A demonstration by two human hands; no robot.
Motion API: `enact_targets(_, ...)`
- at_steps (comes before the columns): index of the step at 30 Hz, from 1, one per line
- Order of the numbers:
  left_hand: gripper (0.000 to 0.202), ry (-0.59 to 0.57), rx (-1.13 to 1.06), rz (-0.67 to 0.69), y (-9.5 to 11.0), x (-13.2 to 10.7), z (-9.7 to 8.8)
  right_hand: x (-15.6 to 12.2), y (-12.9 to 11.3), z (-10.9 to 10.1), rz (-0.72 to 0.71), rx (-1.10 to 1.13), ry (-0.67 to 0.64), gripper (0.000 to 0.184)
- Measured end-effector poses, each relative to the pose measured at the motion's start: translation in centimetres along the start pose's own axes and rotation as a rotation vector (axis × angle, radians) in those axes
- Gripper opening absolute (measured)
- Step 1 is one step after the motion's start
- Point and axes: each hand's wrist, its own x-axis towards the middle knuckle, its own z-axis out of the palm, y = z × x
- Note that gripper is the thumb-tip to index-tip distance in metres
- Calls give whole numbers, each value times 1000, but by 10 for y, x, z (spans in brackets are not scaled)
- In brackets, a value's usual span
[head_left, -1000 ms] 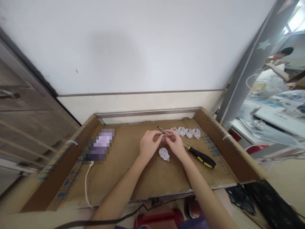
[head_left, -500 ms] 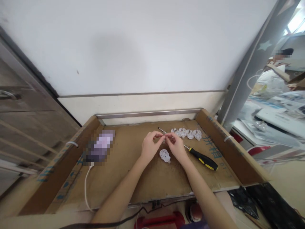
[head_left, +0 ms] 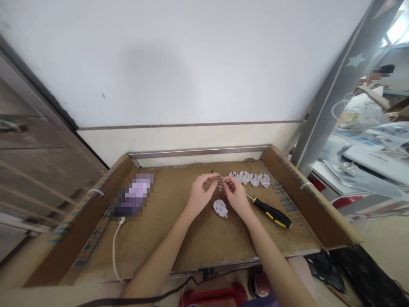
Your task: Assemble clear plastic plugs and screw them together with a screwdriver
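Plastic piece [head_left: 220, 208], pale, rounded, hole-dotted, on cardboard [head_left: 172, 192]

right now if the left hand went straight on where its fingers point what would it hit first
Ahead of the left hand, probably the small metal-looking pieces come first, with the right hand just beyond, though depth is unclear.

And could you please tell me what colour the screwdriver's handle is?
The handle is black with yellow patches; head view.
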Motion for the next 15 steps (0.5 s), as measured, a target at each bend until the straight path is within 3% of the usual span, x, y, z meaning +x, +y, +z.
enact_targets(3,15,43,115,-14,2,-1,-2,-1,-2,0,3,-7,2,31)
enact_targets(7,14,1,188,49,3,-5,-1,-1,-2,0,30,-9,2,31)
enact_targets(15,19,6,140,30,4,-6,5,1,0,1,102,79,-40,32)
